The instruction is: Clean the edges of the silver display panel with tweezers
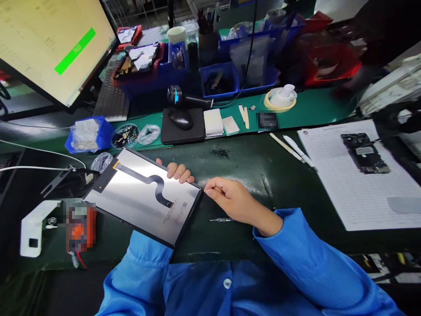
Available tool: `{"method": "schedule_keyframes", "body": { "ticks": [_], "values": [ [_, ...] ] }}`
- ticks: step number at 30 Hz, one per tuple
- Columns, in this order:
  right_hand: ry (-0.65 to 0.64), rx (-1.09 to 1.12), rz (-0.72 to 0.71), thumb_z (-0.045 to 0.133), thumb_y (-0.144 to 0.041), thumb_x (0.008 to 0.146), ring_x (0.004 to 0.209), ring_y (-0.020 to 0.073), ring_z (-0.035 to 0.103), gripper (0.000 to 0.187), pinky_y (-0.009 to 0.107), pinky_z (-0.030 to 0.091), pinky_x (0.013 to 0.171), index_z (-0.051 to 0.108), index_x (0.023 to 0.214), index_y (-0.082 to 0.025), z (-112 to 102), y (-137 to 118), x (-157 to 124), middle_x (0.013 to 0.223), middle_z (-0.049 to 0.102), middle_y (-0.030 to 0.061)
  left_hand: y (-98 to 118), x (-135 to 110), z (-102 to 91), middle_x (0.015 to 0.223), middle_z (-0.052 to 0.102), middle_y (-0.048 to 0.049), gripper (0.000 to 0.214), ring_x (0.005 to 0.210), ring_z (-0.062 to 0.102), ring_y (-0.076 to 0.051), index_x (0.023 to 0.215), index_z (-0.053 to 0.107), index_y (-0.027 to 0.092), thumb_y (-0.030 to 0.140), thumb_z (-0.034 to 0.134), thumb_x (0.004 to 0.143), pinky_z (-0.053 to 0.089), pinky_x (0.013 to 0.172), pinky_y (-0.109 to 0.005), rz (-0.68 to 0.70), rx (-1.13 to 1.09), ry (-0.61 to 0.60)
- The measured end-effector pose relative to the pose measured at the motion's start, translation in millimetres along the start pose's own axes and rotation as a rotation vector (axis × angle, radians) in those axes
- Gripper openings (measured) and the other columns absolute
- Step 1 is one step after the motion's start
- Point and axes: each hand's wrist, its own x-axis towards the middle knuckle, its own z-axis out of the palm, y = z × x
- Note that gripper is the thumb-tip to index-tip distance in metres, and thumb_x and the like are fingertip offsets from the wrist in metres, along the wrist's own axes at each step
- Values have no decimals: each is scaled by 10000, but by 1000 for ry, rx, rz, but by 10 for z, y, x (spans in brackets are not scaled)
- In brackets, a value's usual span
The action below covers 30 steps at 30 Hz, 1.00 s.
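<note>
A tablet display panel (138, 193) lies tilted over the dark bench, silver back up, with a black flex cable (149, 182) across it. My left hand (179, 172) is under it; only its fingertips curl over the far edge, gripping the panel. My right hand (230, 197) rests as a loose fist on the mat just right of the panel's corner, thumb and forefinger pinched together near that corner. What they pinch, if anything, is too small to see. Thin metal tweezers (221, 219) lie on the mat beside that wrist.
A monitor (55, 48) with a green bar stands back left, by a keyboard (112, 98). Blue parts bins (219, 79), a mouse on a pad (180, 119) and white blocks (213, 121) line the back. A paper sheet (358, 184) bearing a circuit board (365, 152) lies right. A white fixture (34, 226) sits left.
</note>
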Motion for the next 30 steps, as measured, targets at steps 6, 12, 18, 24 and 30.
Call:
{"method": "schedule_keyframes", "body": {
  "ticks": [6,12,18,24,30],
  "values": [
    [-74,22,28,530,-300,964,549,116,434,172,250,322,527,662,904,-207,-27,-36,-3,614,494,-52,-18,97,-177,606,196,34,631,523,216,-134,594,197,207,643,482,951,336,525,-272,39,27,7],
    [-117,77,31,544,-298,952,551,114,417,164,244,313,524,655,873,-206,-43,-76,-2,607,475,-54,-38,110,-176,579,163,40,633,504,169,-136,571,199,211,634,419,987,297,510,-290,79,0,26],
    [-167,101,68,551,-319,949,539,114,408,172,248,309,512,672,903,-206,-10,-38,12,596,458,-62,-36,-25,80,585,150,43,589,495,153,-126,612,157,208,560,368,1035,259,466,-277,126,36,120],
    [0,-92,-5,578,-260,934,647,133,530,132,274,413,600,688,886,-206,44,57,24,783,631,4,7,-32,138,595,85,60,590,474,108,-106,619,119,215,590,298,1038,194,420,-260,124,3,97],
    [213,44,75,573,-252,918,608,125,574,272,275,466,564,677,1164,-201,86,97,51,931,691,51,8,2,91,563,88,59,621,455,104,-102,561,163,211,603,257,1034,215,404,-241,83,-59,17]
  ]
}}
